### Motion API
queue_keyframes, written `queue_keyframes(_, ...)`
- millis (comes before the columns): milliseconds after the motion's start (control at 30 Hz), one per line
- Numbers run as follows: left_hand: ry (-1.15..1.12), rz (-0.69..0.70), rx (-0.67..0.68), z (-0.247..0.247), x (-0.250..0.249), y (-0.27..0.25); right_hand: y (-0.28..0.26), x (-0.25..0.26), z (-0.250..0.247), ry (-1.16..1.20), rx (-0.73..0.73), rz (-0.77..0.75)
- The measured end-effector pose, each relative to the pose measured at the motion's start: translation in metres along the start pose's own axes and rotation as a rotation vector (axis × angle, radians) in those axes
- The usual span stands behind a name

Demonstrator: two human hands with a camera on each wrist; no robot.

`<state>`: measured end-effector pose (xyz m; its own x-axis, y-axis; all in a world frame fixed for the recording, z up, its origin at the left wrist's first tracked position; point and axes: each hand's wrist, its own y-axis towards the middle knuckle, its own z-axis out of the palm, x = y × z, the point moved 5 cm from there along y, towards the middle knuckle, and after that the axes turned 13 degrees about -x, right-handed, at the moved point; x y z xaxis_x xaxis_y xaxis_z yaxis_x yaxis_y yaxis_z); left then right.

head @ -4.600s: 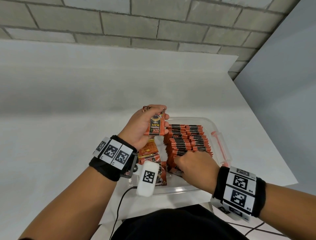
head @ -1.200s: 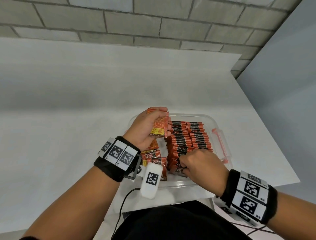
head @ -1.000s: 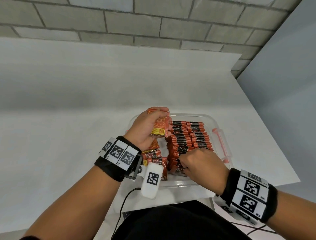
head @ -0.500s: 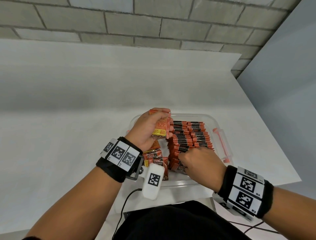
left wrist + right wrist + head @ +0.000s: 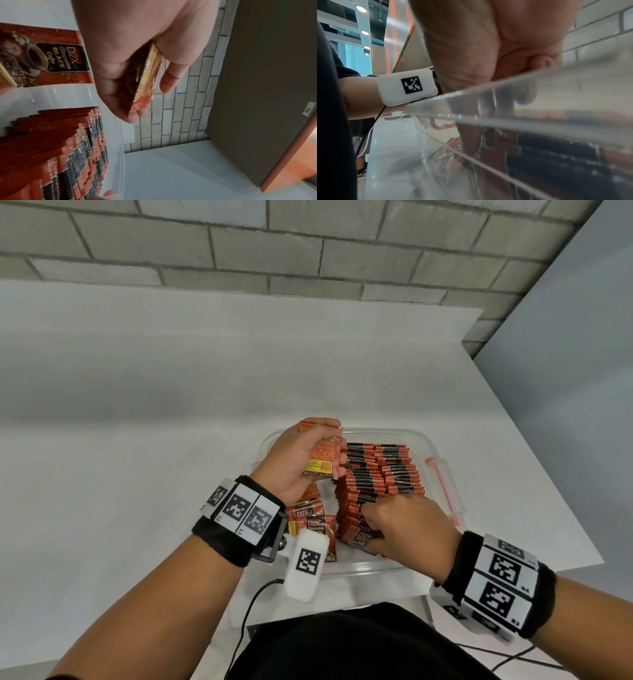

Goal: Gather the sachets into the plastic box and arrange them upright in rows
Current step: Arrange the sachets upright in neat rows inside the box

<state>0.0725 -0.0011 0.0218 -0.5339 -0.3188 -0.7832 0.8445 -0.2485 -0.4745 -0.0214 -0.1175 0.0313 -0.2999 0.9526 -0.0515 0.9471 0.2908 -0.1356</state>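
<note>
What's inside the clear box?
The box holds rows of upright sachets and some loose flat ones on its left. The right hand covers the rows' near end, so that part stays hidden.

The room is evenly and softly lit, with the white table (image 5: 144,392) bright but not blown out and only a faint grey band of shade across it. From the head view, lines bow outward at the edges. The left wrist view is sharp on the printed sachet (image 5: 51,58), dimmer toward the dark panel. The right wrist view is smeared: the plastic box (image 5: 513,102) rim is a blurred, glinting streak, and round ceiling lamps (image 5: 360,8) glare behind.
</note>
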Motion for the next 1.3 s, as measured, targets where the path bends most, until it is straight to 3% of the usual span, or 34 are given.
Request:
queue_keyframes(167,0.034,-0.004,0.018,0.0,0.002,0.0,0.0,-0.013,-0.01,0.163,-0.104,0.087)
queue_keyframes(333,0.143,0.025,0.098,0.01,0.003,-0.002,0.011,-0.045,-0.043,0.596,-0.424,0.323)
queue_keyframes(433,0.187,0.023,0.147,0.018,0.005,-0.002,0.021,-0.056,-0.048,0.834,-0.442,0.406)
queue_keyframes(533,0.243,0.023,0.157,0.025,0.005,-0.004,0.028,-0.063,-0.048,0.917,-0.479,0.406)
queue_keyframes(633,0.251,-0.035,0.111,0.025,0.006,-0.002,0.023,-0.072,-0.057,0.937,-0.677,0.428)
queue_keyframes(700,0.171,-0.14,0.082,0.022,0.007,-0.001,0.017,-0.071,-0.064,0.835,-0.785,0.347)
queue_keyframes(800,0.023,-0.169,0.087,0.023,0.004,-0.001,0.012,-0.062,-0.057,0.735,-0.712,0.149)
queue_keyframes(900,0.007,-0.031,0.033,0.021,-0.002,0.008,0.007,-0.059,-0.046,0.771,-0.591,0.103)
queue_keyframes(1000,-0.013,0.028,0.012,0.024,-0.004,0.01,0.006,-0.064,-0.039,0.854,-0.507,0.32)
queue_keyframes(1067,0.006,0.055,0.015,0.027,-0.004,0.009,0.007,-0.067,-0.03,1.016,-0.386,0.52)
queue_keyframes(1133,0.029,0.069,0.029,0.029,-0.003,0.009,0.009,-0.066,-0.026,1.221,-0.304,0.623)
queue_keyframes(1300,0.219,0.096,0.067,0.033,-0.002,0.004,0.013,-0.079,-0.04,1.454,-0.527,0.719)
